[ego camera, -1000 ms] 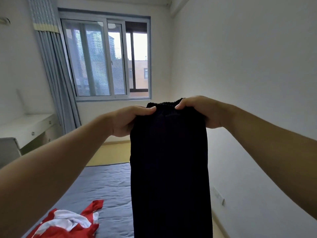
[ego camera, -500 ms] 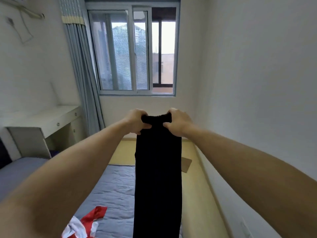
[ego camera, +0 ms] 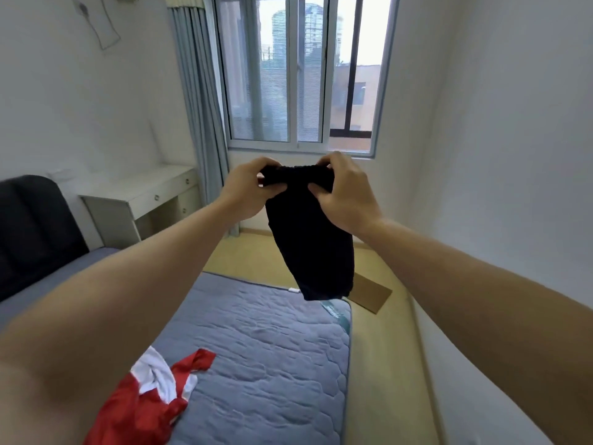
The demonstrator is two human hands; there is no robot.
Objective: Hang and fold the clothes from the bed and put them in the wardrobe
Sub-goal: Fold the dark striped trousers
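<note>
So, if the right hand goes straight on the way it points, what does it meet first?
Probably the left hand, gripping the same waistband of the black trousers close beside the right hand; past it, the window, though depth is unclear.

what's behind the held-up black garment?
Behind the black garment, held by the left hand and right hand: yellow floor and a cardboard piece, partly covered. The bed corner shows just below the hem. Anything else behind it is hidden.
</note>
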